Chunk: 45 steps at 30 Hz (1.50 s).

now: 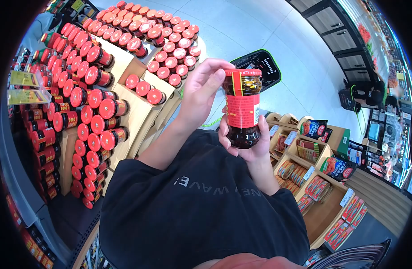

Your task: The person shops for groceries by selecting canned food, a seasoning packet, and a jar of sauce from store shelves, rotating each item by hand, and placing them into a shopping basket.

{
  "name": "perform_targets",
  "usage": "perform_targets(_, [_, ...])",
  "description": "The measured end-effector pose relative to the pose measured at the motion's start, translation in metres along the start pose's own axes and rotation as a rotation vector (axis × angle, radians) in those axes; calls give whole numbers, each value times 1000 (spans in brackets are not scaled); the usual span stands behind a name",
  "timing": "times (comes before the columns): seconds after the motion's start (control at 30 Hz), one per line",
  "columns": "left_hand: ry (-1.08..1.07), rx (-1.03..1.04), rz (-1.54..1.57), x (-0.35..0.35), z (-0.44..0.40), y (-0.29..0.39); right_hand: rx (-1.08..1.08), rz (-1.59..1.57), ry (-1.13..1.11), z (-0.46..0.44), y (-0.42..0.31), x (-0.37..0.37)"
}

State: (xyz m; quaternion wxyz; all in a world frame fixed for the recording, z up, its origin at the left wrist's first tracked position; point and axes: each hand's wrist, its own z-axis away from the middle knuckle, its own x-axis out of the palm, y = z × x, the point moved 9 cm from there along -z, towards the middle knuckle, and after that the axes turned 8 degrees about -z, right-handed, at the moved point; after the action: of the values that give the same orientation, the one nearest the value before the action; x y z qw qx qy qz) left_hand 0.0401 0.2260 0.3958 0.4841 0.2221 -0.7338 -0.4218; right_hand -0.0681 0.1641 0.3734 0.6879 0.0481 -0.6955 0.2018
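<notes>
Up front, dark shirt, "WAVE" legible. Just beyond, jar held about upright between both hands: red lid, yellow-red strip down the neck, dark contents, red label with barcode; fine print unreadable. Right hand grips the lower body; left hand has thumb and fingers on lid. Farther: three red-lidded jars near wooden display edge; black basket on floor.

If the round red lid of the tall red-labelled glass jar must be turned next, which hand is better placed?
Probably the left hand: it is up at the round red lid, while the right hand supports the red-labelled glass jar low down.
</notes>
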Motion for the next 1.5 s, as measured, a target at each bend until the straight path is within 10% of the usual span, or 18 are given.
perform_targets(0.23, [-254,-267,354,34,2,-19,30,-71,17,-2,5,2])
perform_targets(1.5, [-236,-210,303,20,4,-32,61,-53,47,4,9,-6])
